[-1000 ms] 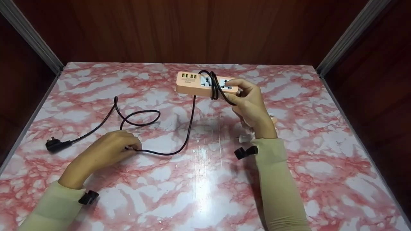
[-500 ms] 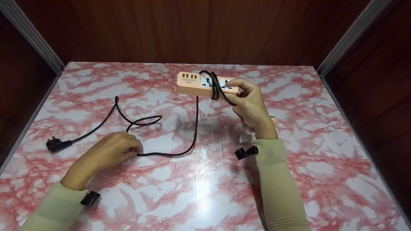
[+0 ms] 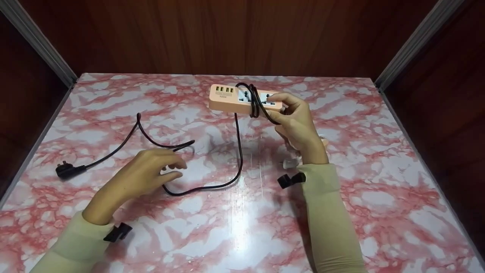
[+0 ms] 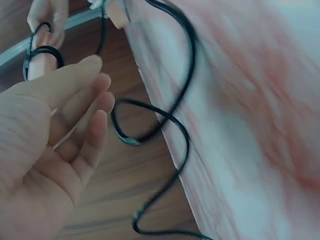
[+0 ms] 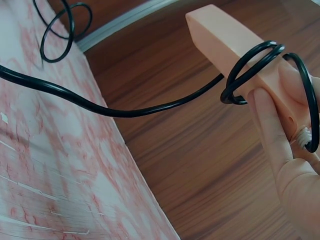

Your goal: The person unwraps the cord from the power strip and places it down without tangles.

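My right hand [image 3: 299, 123] grips the right end of a peach power strip [image 3: 223, 102], held up over the far part of the table. Black cord [image 3: 204, 187] is wound round the strip beside the fingers, and the rest hangs to the tabletop. In the right wrist view, the fingers and thumb clasp the strip [image 5: 225, 42] near its white cord collar [image 5: 304, 137]. My left hand [image 3: 140, 174] hovers over the loose cord with thumb and fingers apart. The left wrist view shows its fingers [image 4: 92, 142] loosely bent, with the cord [image 4: 187, 140] outside them.
At the left lies the black plug [image 3: 68, 170], prongs upward, its cord bending across the tabletop [image 3: 371, 227]. A small clear piece [image 3: 290, 163] and a peach bit [image 3: 324, 141] show around the right wrist. Brown wooden panels [image 3: 227, 38] enclose the table's back and sides.
My left hand has let go of the cord, with its fingers spreading and moving slightly right and up. The cord's loop has flattened and its hanging part shifted right. The right hand stays still.
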Action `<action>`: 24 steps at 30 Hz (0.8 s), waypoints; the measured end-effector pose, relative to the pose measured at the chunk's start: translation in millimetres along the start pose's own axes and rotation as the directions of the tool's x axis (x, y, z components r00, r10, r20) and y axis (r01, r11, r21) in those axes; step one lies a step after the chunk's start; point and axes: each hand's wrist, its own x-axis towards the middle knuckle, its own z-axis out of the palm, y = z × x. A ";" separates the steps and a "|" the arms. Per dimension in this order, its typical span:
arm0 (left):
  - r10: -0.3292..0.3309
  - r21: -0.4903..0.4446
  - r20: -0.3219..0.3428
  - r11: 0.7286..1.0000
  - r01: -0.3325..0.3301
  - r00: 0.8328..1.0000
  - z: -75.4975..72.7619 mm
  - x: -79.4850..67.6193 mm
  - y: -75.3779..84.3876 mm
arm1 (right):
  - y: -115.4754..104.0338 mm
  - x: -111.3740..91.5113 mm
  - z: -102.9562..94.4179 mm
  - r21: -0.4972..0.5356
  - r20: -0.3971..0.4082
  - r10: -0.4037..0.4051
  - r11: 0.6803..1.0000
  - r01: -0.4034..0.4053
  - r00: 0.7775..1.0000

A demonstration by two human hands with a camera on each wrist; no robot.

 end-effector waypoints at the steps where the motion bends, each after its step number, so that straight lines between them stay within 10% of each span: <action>1: -0.028 -0.019 -0.022 0.999 0.028 0.999 0.8 3.6 4.2 | -0.1 0.0 -0.1 0.001 0.002 -0.005 1.000 0.005 1.000; 11: -0.253 -0.233 -0.148 0.948 0.215 0.956 23.5 49.3 42.6 | 0.3 -1.1 -0.3 0.070 0.011 -0.001 0.998 0.001 1.000; 24: -0.400 -0.367 -0.031 0.857 0.362 0.916 69.4 89.7 61.0 | -1.0 -0.8 0.1 0.019 0.008 -0.002 1.000 0.002 1.000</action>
